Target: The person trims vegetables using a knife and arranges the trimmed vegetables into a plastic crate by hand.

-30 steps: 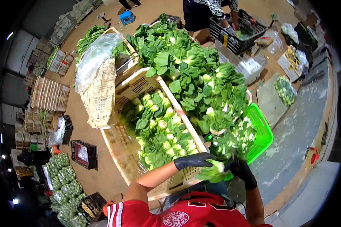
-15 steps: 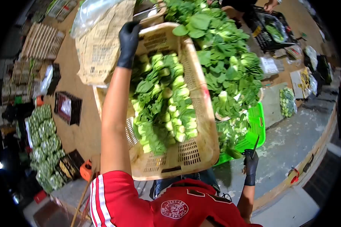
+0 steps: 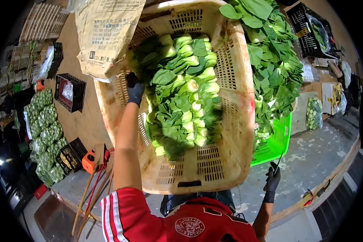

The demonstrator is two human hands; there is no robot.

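My left hand, in a black glove, is inside the large beige plastic crate, by its left wall. It is against the leafy edge of the bok choy; its fingers are mostly hidden among dark leaves, so their grip does not show. The bok choy lies in rows with pale stems and green leaves. Out to the right, my right hand, also black-gloved, is closed around a knife with its thin blade pointing up. Close beyond this hand stands a bright green basket.
Loose leafy greens are heaped right of the crate. A brown paper sack overlaps its far left corner. Black crates and bagged greens are on the left; wooden-handled tools lean near my left elbow.
My left hand has come from the crate's far rim down inside, beside the bok choy. My view has shifted closer over the crate. The right hand still holds the knife.
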